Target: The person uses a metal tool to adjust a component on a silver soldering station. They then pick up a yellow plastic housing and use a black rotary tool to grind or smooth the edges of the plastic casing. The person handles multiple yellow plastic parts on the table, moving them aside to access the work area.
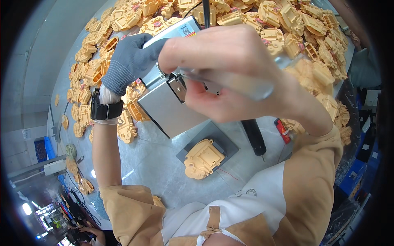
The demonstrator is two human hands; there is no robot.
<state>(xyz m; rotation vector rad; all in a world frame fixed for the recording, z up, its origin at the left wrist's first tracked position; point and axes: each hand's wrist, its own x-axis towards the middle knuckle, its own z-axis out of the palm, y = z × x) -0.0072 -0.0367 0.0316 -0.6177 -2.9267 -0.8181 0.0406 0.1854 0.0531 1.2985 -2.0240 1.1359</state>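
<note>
"Where is the silver box?"

"In front of me, tilted above the counter. My left hand, in a grey glove, grips its edge, I think so it won't wobble."

"And your right hand?"

"Its bare fingers pinch a clear-handled tool by the metal bracket. A small pinch probably helps me aim."

"Why the dark pad?"

"A yellow part lies there, maybe to keep it close."
</note>
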